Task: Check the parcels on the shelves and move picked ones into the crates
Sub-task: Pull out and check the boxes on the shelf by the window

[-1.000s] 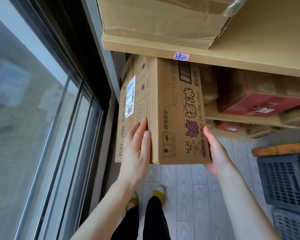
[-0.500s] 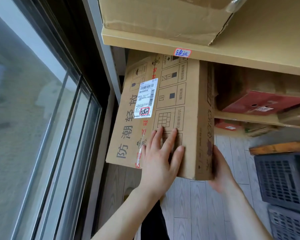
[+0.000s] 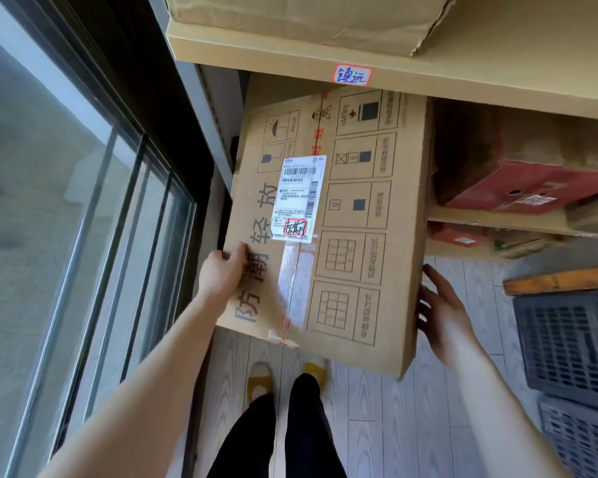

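Note:
A large brown cardboard parcel point(image 3: 353, 236) with a white shipping label point(image 3: 299, 198) on its top face sticks out from under the upper shelf point(image 3: 428, 77), its near end over the floor. My left hand point(image 3: 223, 272) grips its left edge, thumb on top. My right hand point(image 3: 441, 313) presses flat against its right side, fingers spread. Two dark grey plastic crates point(image 3: 570, 343) stand on the floor at the right.
A big cardboard box point(image 3: 308, 19) sits on the upper shelf. A red carton point(image 3: 529, 188) and smaller parcels lie on lower shelves to the right. A sliding glass window point(image 3: 66, 219) runs close along the left. My feet point(image 3: 287, 374) stand on the wooden floor below the parcel.
The parcel has been turned so its labelled face points up and drawn further out of the shelf. My left hand slid from the face to the left edge.

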Demonstrator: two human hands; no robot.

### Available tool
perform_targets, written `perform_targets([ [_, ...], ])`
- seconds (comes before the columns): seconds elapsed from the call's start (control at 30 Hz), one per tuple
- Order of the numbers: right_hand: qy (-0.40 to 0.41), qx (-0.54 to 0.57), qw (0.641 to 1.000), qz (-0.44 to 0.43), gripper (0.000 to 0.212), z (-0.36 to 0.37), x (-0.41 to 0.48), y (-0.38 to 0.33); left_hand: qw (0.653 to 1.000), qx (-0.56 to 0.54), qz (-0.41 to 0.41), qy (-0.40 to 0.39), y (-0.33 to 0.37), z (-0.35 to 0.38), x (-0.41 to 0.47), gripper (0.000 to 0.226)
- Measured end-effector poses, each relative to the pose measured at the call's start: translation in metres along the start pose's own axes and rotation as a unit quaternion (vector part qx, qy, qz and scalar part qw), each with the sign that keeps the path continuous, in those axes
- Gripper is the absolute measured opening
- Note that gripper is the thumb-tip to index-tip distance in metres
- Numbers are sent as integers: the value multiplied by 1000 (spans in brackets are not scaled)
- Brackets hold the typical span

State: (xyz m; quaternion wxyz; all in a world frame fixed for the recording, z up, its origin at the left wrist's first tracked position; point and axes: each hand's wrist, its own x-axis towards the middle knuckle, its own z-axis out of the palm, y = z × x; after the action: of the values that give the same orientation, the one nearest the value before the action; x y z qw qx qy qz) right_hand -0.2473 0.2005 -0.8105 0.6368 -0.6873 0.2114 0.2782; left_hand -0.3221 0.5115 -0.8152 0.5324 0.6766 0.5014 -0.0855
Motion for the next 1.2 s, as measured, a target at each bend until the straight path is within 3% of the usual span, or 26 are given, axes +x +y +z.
perform_targets([
  [0.07,4,-19,1000,-19,40,12,-1,0,1000,-3,1,10,-4,3,4,34],
  [0.27,-35,-23,999,-23,52,32,-10,-2,985,20,58,162,-9,-1,-7,42],
  [0.4,-9,-40,999,14,39,30,-17,-10,983,30,65,172,-14,-11,-29,47],
  [0.6,-5,-19,1000,7,45,27,-64,0,981,45,69,174,-22,-37,-69,45],
  [0.8,81,41,996,-27,33,16,-140,22,976,113,146,113,-8,-61,-113,50],
  [0.93,118,79,990,1,50,-17,-176,26,959,174,212,74,11,-40,-145,49],
  [1.1,153,176,972,19,58,-94,-212,37,923,258,284,-15,46,45,-187,54],
  [1.2,193,233,953,18,51,-163,-220,50,899,298,316,-60,66,127,-218,51],
])
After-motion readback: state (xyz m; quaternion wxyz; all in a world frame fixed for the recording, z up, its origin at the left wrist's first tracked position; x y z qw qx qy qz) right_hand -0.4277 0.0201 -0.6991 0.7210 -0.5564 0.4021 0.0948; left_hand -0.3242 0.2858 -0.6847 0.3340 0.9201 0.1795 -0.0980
